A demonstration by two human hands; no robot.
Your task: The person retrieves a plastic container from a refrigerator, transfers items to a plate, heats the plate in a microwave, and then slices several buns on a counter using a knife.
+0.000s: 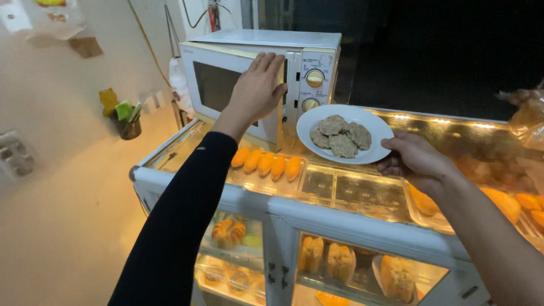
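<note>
Head view: my left hand (258,90) lies flat, fingers spread, on the microwave (266,68) door at 11 o'clock. My right hand (416,161) grips the white plate (362,156) of patties (340,136) at 3 o'clock.

Pale floor (62,226) at left, lit warm. Glass display case (340,226) glowing yellow inside, pastries on shelves. Dark window (442,51) behind. Pale wall (113,51), hanging cables.

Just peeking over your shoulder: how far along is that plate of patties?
Done: four patties sit on the white plate. In hand: right hand holds the plate, left hand lies on the shut microwave door. Left: the plate is not yet inside.
</note>
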